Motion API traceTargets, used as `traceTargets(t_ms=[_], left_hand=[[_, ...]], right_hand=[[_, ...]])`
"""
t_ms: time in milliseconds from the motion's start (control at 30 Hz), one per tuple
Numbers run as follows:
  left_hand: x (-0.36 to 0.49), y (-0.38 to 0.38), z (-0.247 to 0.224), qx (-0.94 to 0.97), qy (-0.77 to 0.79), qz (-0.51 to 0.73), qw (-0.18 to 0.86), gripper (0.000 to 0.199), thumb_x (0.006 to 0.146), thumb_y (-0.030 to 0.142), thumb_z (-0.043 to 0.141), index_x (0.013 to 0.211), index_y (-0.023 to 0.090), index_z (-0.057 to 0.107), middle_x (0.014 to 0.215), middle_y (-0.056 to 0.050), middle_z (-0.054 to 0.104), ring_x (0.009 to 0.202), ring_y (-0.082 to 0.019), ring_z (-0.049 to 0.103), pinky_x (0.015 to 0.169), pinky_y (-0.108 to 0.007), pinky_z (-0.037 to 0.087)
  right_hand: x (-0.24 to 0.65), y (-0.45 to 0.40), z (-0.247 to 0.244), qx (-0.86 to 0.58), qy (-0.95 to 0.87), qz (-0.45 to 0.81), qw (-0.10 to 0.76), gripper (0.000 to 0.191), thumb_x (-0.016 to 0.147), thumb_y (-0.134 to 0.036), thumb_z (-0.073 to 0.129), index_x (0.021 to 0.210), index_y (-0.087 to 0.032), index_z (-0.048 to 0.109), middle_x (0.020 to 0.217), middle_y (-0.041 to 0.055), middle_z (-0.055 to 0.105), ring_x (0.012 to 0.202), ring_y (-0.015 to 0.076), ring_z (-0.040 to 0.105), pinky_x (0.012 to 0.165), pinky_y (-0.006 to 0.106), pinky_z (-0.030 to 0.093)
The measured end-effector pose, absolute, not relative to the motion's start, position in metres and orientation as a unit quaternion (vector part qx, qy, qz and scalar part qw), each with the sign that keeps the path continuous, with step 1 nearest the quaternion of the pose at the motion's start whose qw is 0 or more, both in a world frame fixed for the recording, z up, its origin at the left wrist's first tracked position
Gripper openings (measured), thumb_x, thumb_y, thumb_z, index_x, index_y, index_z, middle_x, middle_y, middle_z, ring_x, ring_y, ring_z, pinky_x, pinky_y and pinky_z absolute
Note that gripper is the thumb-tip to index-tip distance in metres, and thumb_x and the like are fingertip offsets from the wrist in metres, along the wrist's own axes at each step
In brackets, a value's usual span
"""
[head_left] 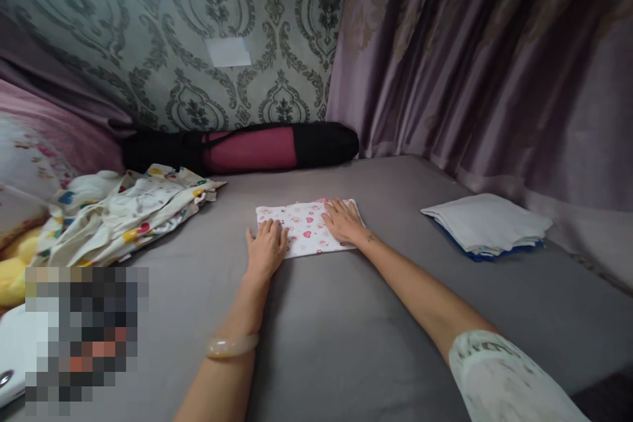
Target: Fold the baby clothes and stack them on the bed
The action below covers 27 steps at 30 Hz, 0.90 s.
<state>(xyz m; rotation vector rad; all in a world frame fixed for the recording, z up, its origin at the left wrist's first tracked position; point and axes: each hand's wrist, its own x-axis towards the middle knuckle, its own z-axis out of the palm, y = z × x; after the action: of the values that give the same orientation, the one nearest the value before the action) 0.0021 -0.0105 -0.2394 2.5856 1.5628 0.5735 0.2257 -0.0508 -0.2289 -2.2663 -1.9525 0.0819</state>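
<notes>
A white cloth with red and pink hearts [307, 232] lies folded into a flat rectangle on the grey bed sheet [346, 330]. My left hand [268, 247] rests on its left end, fingers spread and pointing away from me. On the right end, my right hand [343, 221] lies flat with its fingers stretched toward the far edge. Both palms press down from above, and neither hand grips the cloth. Parts of the cloth are hidden under the hands.
To the right sits a stack of folded white and blue cloths [489, 223]. Crumpled patterned clothing [133, 211] lies at the left. A long black and dark red bag [247, 148] runs along the wall. Purple curtains [445, 59] hang at the right. The lower left corner is blurred out.
</notes>
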Motion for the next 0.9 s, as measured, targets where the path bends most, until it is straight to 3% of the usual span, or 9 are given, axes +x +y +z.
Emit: traceTargets(t_ms=[167, 400, 900], left_hand=[[0.000, -0.010, -0.238, 0.830, 0.514, 0.211, 0.047, 0.034, 0.096, 0.026, 0.036, 0.124, 0.019, 0.055, 0.136, -0.015, 0.056, 0.129, -0.029, 0.048, 0.111, -0.062, 0.022], [-0.006, -0.001, -0.243, 0.819, 0.519, 0.229, 0.088, 0.038, 0.091, 0.015, 0.036, 0.125, 0.018, 0.052, 0.128, -0.015, 0.062, 0.121, -0.026, 0.055, 0.111, -0.058, 0.022], [-0.013, 0.016, -0.242, 0.691, 0.618, 0.321, 0.194, 0.041, 0.082, 0.008, 0.039, 0.118, 0.018, 0.057, 0.120, -0.012, 0.066, 0.115, -0.023, 0.060, 0.101, -0.041, 0.041]], right_hand=[[0.207, -0.038, -0.237, -0.752, -0.650, 0.008, 0.105, 0.063, 0.099, -0.044, 0.021, 0.148, -0.007, 0.033, 0.155, 0.0131, 0.029, 0.145, 0.0248, 0.019, 0.118, 0.042, 0.008], [0.203, -0.034, -0.239, -0.755, -0.647, 0.016, 0.102, 0.061, 0.099, -0.043, 0.023, 0.148, -0.008, 0.033, 0.155, 0.0144, 0.029, 0.145, 0.0257, 0.019, 0.117, 0.045, 0.008], [0.152, -0.015, -0.239, -0.735, -0.666, 0.029, 0.125, 0.061, 0.097, -0.038, 0.026, 0.149, -0.006, 0.031, 0.156, 0.0139, 0.028, 0.145, 0.0269, 0.019, 0.117, 0.045, 0.009]])
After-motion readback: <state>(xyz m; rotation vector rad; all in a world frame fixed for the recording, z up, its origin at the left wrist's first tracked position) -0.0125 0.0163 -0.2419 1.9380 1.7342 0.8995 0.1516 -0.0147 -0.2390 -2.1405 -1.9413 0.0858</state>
